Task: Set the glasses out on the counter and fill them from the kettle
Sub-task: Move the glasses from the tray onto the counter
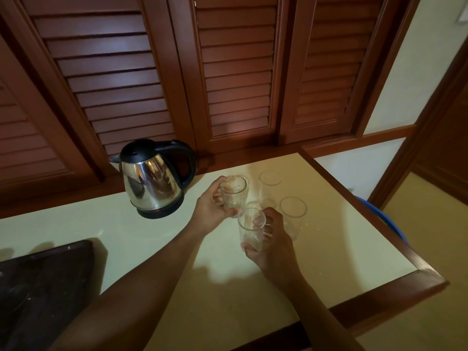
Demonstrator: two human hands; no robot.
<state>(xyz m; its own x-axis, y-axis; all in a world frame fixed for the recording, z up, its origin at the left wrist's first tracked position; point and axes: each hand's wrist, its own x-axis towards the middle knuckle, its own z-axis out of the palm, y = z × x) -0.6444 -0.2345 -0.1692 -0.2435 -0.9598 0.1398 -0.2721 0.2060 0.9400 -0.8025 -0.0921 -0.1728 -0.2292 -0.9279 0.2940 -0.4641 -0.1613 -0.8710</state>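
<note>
1. Cream counter (152,236) with a wood rim, brown louvred shutters (114,84) behind.
2. Left hand (209,210) is curled round the upper tumbler (233,192) at frame centre. Right hand (274,247) wraps the lower tumbler (252,230) just below it. Both are upright, mouths up for pouring.
3. Back glass (270,183) and side glass (293,215) stand right of centre, likely clustered for one pouring pass.
4. Steel electric kettle (152,183) sits on its base left of the cluster, within easy reach.
5. Glasses look empty, so filling is not begun.
</note>
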